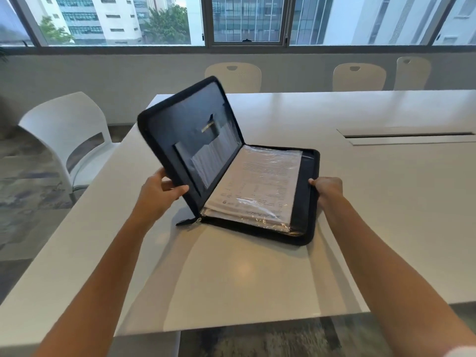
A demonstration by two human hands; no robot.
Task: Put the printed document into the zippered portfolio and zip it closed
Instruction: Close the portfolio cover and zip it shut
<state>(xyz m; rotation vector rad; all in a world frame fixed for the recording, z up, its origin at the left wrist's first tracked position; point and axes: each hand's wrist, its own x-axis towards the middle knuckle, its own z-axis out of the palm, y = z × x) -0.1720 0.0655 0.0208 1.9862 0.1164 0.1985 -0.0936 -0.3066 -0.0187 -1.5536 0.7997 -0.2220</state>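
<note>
A black zippered portfolio (306, 202) lies half open on the white table (386, 202). Its right half rests flat and holds the printed document (260, 186), a stack of white pages in a clear plastic sleeve. Its left cover (190, 130) stands tilted up, showing inner pockets. My left hand (159, 191) grips the near edge of that raised cover. My right hand (328, 188) holds the right edge of the flat half. The zipper pull (198, 220) sits at the near end of the spine, with the zip undone.
A white chair (69, 140) stands to the left of the table. Three cream chairs (233, 77) line the far side under the windows. A cable slot (407, 136) is set into the tabletop to the right.
</note>
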